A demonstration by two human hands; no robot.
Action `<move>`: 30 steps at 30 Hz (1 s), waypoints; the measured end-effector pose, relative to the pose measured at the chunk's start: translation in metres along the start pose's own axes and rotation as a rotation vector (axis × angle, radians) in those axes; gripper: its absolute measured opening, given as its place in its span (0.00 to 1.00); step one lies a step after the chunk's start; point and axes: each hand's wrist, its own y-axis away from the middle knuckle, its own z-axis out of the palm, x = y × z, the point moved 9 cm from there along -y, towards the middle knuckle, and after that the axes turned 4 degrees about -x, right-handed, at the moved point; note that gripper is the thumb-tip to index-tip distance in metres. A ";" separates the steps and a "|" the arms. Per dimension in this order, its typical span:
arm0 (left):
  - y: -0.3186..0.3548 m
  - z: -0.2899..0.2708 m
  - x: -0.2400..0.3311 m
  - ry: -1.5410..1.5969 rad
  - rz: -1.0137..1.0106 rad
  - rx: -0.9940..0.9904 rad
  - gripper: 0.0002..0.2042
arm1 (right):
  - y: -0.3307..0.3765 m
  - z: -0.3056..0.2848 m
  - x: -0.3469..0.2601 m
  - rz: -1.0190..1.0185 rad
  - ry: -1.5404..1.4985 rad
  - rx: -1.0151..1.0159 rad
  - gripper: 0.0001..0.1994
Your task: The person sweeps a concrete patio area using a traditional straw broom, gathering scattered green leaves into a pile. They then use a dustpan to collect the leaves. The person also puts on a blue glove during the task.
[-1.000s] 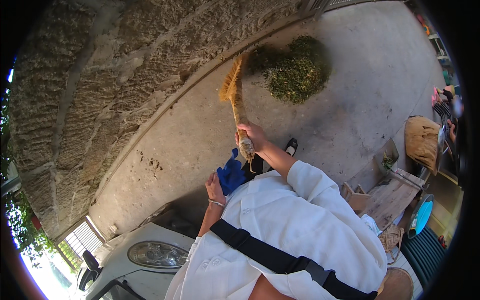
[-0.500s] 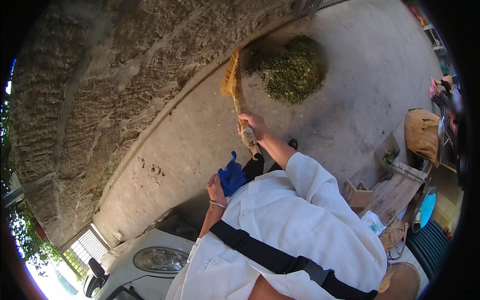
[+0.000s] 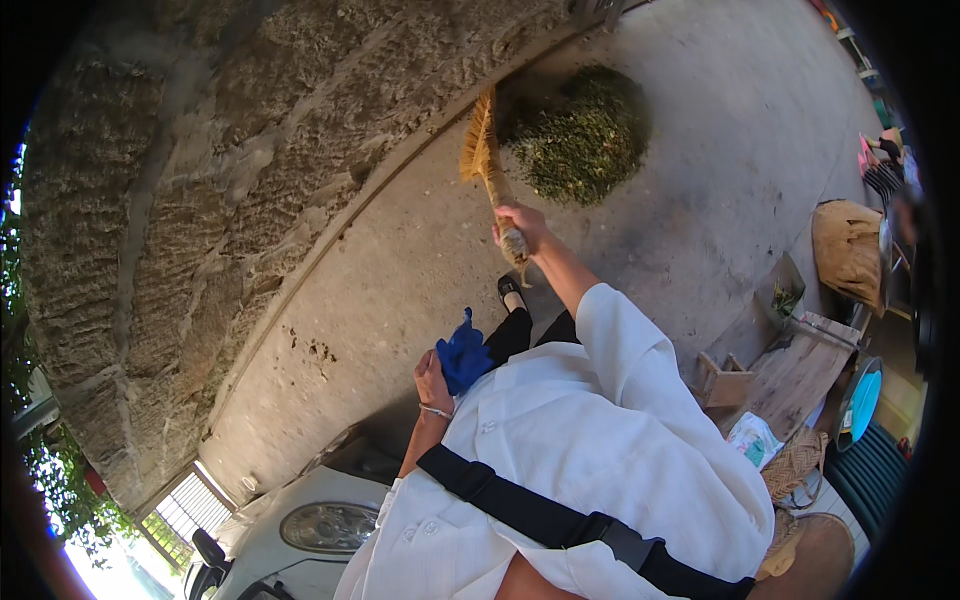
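Concrete floor (image 3: 400, 240) bears green leafy heap (image 3: 585, 140). Straw broom (image 3: 487, 155) just left of heap, bristles toward wall (image 3: 220, 200); right hand (image 3: 525, 224) wrapped around handle. Left hand (image 3: 430, 378) grasps blue cloth (image 3: 464, 356) near waist.

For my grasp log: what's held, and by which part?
Right grip: straw broom, by its handle, near the end. Left grip: blue fabric bundle, exact hold spot unclear.

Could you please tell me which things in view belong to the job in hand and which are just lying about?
Probably the job's:
broom, held in the right grip
blue cloth, in the left grip
leaf pile, near the broom

Apparently just lying about:
wooden bench
woven basket
blue-green basin
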 end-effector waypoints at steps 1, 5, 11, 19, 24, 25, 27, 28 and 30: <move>-0.001 0.000 0.002 -0.045 0.036 -0.009 0.10 | -0.008 -0.013 -0.006 0.041 -0.050 0.013 0.11; 0.000 0.001 0.015 -0.108 0.102 0.010 0.10 | -0.013 -0.016 -0.007 -0.064 -0.180 0.093 0.09; -0.002 0.008 0.010 -0.165 0.146 -0.065 0.10 | 0.000 0.015 -0.022 -0.110 -0.041 -0.010 0.10; -0.005 0.009 0.020 -0.065 0.041 -0.034 0.11 | -0.014 -0.065 -0.070 -0.116 -0.149 -0.008 0.17; -0.007 0.008 0.019 -0.101 0.123 -0.053 0.11 | 0.048 -0.068 -0.063 -0.205 -0.165 0.078 0.09; -0.008 0.008 0.013 -0.061 0.097 -0.053 0.11 | 0.060 -0.066 -0.058 -0.209 -0.160 0.073 0.10; -0.012 0.010 -0.004 0.066 0.004 -0.058 0.11 | 0.088 -0.051 -0.045 -0.205 -0.173 0.079 0.10; -0.012 0.012 -0.007 0.121 -0.030 -0.059 0.11 | 0.104 -0.046 -0.037 -0.203 -0.182 0.085 0.10; -0.009 0.018 -0.001 0.199 -0.064 -0.038 0.10 | 0.133 -0.038 -0.025 -0.224 -0.098 0.088 0.12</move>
